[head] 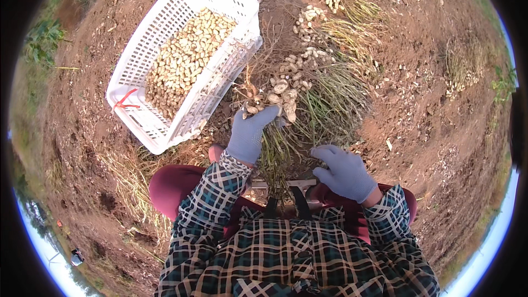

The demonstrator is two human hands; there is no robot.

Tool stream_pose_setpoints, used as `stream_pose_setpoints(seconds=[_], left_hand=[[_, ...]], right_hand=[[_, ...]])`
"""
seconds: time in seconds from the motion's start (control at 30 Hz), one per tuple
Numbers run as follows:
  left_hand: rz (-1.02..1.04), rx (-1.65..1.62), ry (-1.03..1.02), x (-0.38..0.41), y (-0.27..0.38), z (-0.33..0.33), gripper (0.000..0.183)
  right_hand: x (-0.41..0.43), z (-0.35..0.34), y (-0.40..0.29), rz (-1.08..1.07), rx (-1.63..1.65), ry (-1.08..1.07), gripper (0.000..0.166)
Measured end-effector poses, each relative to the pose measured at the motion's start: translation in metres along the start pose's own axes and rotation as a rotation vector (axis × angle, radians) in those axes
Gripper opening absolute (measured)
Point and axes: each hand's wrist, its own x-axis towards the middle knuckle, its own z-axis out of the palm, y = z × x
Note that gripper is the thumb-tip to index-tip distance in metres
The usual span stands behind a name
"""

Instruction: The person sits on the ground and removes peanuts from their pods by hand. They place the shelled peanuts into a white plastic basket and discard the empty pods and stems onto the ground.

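My left hand (pixel 249 134), in a grey knit glove, is closed around a bunch of peanut plants (pixel 274 156); its stems hang towards my lap, and peanut pods (pixel 284 101) cluster at the root end above my fingers. My right hand (pixel 344 173), gloved alike, is held over my right thigh with fingers spread and nothing in it. Ahead and to the left stands a white slatted plastic crate (pixel 144 41) partly filled with loose peanuts in the shell (pixel 189 57). More pulled peanut plants (pixel 338 95) lie heaped beyond my hands, their pods towards the crate.
Dry stalks (pixel 128 185) lie on the reddish soil (pixel 412 132) by my left knee. A red tie (pixel 126 101) hangs on the crate's near left end. Another heap of dried plants (pixel 464 64) is at the far right. A distant person (pixel 76 257) appears at lower left.
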Motion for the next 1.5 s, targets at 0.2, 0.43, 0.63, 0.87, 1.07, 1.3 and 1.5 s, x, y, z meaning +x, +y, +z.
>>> stream_pose_setpoints(seconds=[0.2,0.43,0.63,0.87,1.07,1.3,1.5], left_hand=[[-0.239,-0.334,-0.032,-0.002,0.028,0.011,0.019],[-0.25,-0.333,-0.079,-0.016,0.062,0.015,0.02],[-0.161,-0.202,-0.138,-0.017,0.08,0.011,0.025],[-0.142,-0.192,-0.175,-0.027,0.052,0.024,0.028],[-0.216,-0.243,-0.158,-0.033,0.049,0.044,0.033],[0.116,0.129,-0.034,-0.017,0.054,0.04,0.041],[0.016,0.001,-0.091,-0.016,0.047,0.042,0.041]], right_hand=[[-0.015,-0.007,-0.042,-0.135,0.017,0.126,0.034],[0.018,0.018,0.004,0.136,0.677,0.368,0.031],[0.033,-0.014,0.001,0.033,0.852,0.35,0.03],[0.037,0.014,0.009,-0.021,1.172,0.467,0.043],[0.032,0.044,0.005,-0.199,0.941,0.53,0.046],[0.023,0.029,-0.012,-0.17,0.954,0.553,0.044],[0.038,0.028,-0.016,-0.1,0.908,0.616,0.045]])
